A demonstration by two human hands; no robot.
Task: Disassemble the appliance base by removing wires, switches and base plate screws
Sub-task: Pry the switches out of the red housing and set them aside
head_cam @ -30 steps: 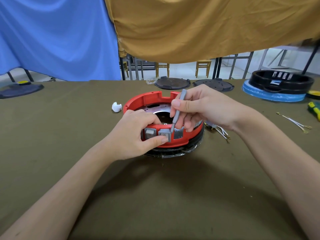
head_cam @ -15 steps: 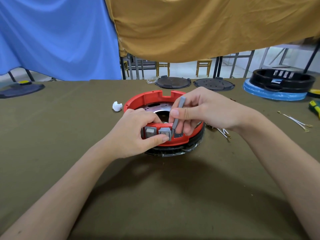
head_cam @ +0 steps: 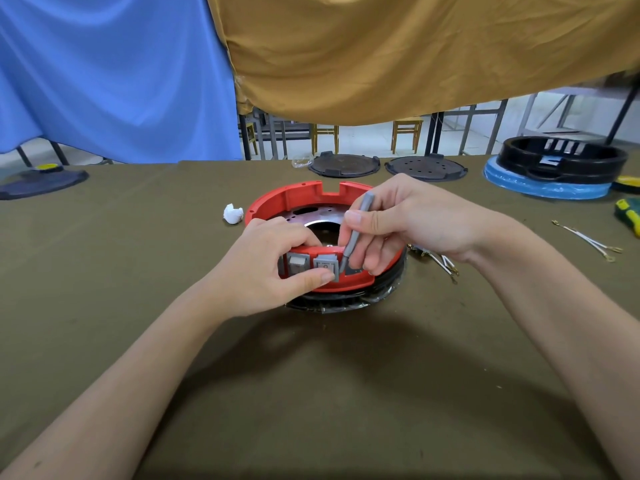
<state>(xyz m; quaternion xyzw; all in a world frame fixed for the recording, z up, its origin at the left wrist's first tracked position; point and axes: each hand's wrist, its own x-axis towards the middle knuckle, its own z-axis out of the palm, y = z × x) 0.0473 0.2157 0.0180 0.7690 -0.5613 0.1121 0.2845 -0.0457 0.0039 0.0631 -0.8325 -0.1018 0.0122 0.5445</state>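
Head view shows my right hand point(head_cam: 412, 223) pinching a grey pry tool point(head_cam: 356, 233), its long axis slanting down to the rocker switch point(head_cam: 325, 266) just beside my left thumb, while my left hand point(head_cam: 266, 265) grips the red appliance base point(head_cam: 298, 199).

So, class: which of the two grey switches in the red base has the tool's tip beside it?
The right-hand switch, pinched by the left hand; the other sits further left.

No legible text or labels
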